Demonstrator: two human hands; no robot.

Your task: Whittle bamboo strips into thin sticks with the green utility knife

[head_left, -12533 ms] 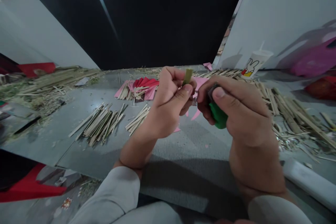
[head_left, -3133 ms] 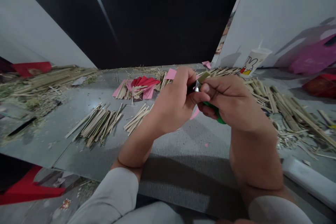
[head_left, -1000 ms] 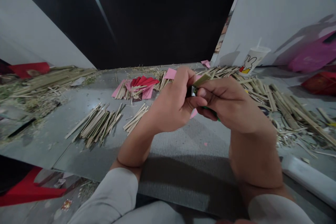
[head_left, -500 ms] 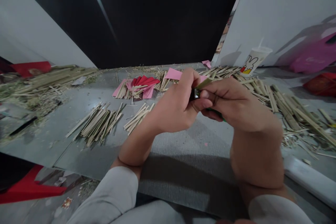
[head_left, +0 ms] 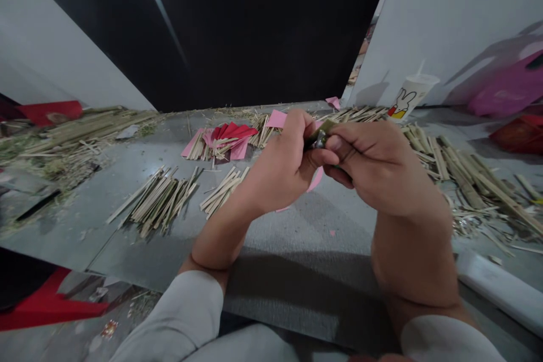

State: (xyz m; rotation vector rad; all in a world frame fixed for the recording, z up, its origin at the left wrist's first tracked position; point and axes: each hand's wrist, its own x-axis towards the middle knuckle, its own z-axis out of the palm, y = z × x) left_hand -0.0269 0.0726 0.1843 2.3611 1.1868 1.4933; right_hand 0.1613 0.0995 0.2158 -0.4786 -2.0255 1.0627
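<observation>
My left hand (head_left: 282, 172) and my right hand (head_left: 375, 167) meet above the middle of the table, both closed. Between their fingertips is a short green bamboo strip (head_left: 326, 126), pinched by my right thumb and fingers. A small shiny metal piece (head_left: 320, 139) shows just below the strip, against my left fingers. What my left hand grips is mostly hidden by its own fingers. Behind and under my hands lie pink paper (head_left: 278, 119) and a bundle of thin bamboo sticks (head_left: 263, 130).
Cut bamboo sticks (head_left: 159, 201) lie in a pile at left, a smaller pile (head_left: 224, 189) beside them. Red and pink folded paper (head_left: 233, 136) rests on sticks behind. Split bamboo (head_left: 462, 175) and a lidded cup (head_left: 411, 99) stand at right. A dark panel (head_left: 254, 28) rises behind.
The green strip has shifted and tilted between my fingers, and the shiny metal shows more. The green bit under my right hand is out of sight. Pink paper now shows below my hands.
</observation>
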